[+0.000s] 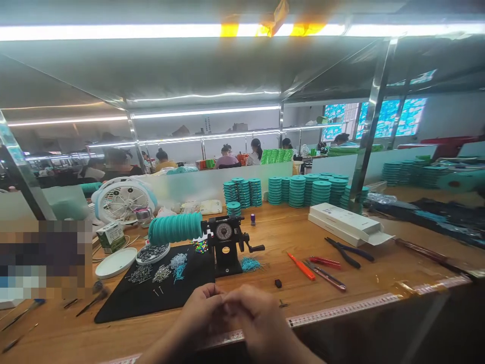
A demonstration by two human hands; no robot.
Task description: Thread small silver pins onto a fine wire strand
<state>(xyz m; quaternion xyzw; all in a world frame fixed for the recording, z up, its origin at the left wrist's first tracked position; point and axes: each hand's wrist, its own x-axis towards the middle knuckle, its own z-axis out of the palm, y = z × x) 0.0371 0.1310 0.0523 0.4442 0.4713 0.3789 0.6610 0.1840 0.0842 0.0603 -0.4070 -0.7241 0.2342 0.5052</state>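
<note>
The left hand (204,307) and the right hand (259,308) met in front of the body, with fingertips pressed together as if pinching. The fingers hid the spot between them, so I could not tell if they held something small.

Straight past the hands, and apart from them, stood one black metal machine (226,232) with a round dial and a crank. A fat roll of ridged teal spools (176,227) stuck out from its left side. One small dark lump (278,283) lay just right of the right hand, and one heap of teal thread (250,264) lay a bit past it.

Left of the hands was one flat black mat (125,303). On it were two loose silver pins (158,291), one heap of shiny silver bits (162,273) and one heap of dark grey bits (140,273). Farther right of the hands lay four tools: an orange stick-like tool (301,265), a thin red tool (325,262), a red and grey cutter (326,276) and dark blue pliers (348,251).

Well past the hands were one long white paper box (344,220), one white round fan (125,201) and many teal spool stacks (297,192). The machine partly blocked some tiny bright beads (200,246) behind it.
</note>
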